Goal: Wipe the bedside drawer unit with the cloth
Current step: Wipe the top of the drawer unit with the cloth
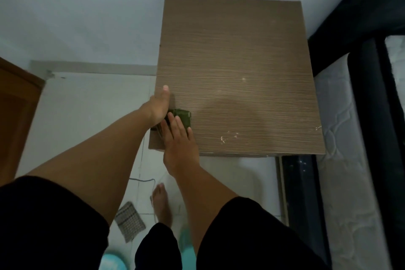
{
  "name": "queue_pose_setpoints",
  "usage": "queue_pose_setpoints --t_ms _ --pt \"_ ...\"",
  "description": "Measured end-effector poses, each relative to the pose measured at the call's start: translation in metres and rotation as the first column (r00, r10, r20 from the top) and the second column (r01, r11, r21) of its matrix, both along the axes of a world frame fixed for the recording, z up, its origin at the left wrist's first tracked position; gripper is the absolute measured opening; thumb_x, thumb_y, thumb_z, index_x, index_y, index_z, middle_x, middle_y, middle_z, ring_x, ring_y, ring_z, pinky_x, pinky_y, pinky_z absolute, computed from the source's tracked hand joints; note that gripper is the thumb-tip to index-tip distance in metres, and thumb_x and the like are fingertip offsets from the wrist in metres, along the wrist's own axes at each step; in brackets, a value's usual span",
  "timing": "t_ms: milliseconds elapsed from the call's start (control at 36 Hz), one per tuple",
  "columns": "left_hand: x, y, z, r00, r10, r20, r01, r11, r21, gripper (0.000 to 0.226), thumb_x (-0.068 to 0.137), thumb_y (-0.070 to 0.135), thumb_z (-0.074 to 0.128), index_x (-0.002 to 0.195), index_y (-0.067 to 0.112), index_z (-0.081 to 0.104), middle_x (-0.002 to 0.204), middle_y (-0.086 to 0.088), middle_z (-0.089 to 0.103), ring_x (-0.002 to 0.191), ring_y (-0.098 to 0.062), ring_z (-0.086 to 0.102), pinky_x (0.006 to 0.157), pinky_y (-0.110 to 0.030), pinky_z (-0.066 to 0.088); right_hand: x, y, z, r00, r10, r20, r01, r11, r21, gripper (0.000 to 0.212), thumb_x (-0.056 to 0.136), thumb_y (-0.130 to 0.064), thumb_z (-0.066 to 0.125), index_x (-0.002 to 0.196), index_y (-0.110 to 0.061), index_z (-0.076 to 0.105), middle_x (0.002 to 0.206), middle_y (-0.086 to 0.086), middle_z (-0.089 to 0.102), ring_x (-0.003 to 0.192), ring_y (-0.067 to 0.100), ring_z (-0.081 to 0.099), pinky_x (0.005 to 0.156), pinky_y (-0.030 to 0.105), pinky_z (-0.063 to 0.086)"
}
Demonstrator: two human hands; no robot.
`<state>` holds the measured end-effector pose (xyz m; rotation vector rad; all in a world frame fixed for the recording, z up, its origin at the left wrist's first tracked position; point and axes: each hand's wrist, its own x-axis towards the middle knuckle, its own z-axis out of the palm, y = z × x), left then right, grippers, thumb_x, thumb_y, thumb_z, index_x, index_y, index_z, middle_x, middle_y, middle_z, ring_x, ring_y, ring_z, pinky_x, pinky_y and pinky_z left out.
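Note:
The bedside drawer unit [238, 68] shows its brown wood-grain top, with pale specks near the front edge. A folded dark green cloth [183, 116] lies on the top near its front left corner. My right hand [178, 136] rests flat on the cloth, fingers spread over it. My left hand [158, 105] stands edge-on against the cloth's left side, at the unit's left edge, thumb pointing up. Part of the cloth is hidden under both hands.
A bed with a white mattress [344, 171] and dark frame [300, 182] stands right of the unit. A wooden door [15, 116] is at the left. On the tiled floor lie a checked rag [130, 221], a thin cable [142, 180] and my bare foot [161, 204].

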<state>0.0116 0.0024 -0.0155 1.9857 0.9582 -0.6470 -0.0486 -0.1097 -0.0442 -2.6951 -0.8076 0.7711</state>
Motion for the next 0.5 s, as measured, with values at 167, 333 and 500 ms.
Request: queue_pose_setpoints --t_ms 167,333,500 --pt "-0.011 -0.014 -0.003 1.0 0.003 -0.006 -0.002 0.998 0.07 0.076 0.094 0.061 0.006 0.151 0.012 0.016 0.151 -0.019 0.032 0.139 -0.035 0.032 0.116 -0.045 0.022 0.002 -0.011 -0.003 0.999 0.006 0.032 -0.006 1.0 -0.011 0.075 0.098 -0.023 0.039 0.152 -0.022 -0.013 0.158 -0.003 -0.024 0.147 0.014 -0.019 0.121 0.04 -0.004" --pt "-0.019 -0.04 -0.006 0.999 -0.047 -0.009 0.048 0.982 0.185 0.072 0.097 0.056 0.008 0.152 0.01 0.011 0.158 -0.016 0.016 0.144 -0.033 0.02 0.117 -0.043 0.014 0.009 -0.045 -0.009 0.998 -0.055 0.04 0.052 0.997 0.062 0.06 0.102 -0.024 0.023 0.153 -0.022 -0.008 0.16 -0.005 -0.019 0.148 0.013 -0.016 0.12 0.039 -0.005" --pt "-0.026 -0.076 0.007 0.986 -0.16 -0.036 0.164 0.962 0.219 0.067 0.1 0.048 0.009 0.151 0.005 0.003 0.161 -0.01 -0.002 0.148 -0.024 -0.003 0.119 -0.038 -0.001 0.02 -0.086 -0.015 0.993 -0.091 0.07 0.087 0.995 0.056 0.067 0.099 -0.016 0.029 0.153 -0.023 -0.01 0.16 -0.004 -0.02 0.148 0.013 -0.016 0.12 0.039 -0.005"
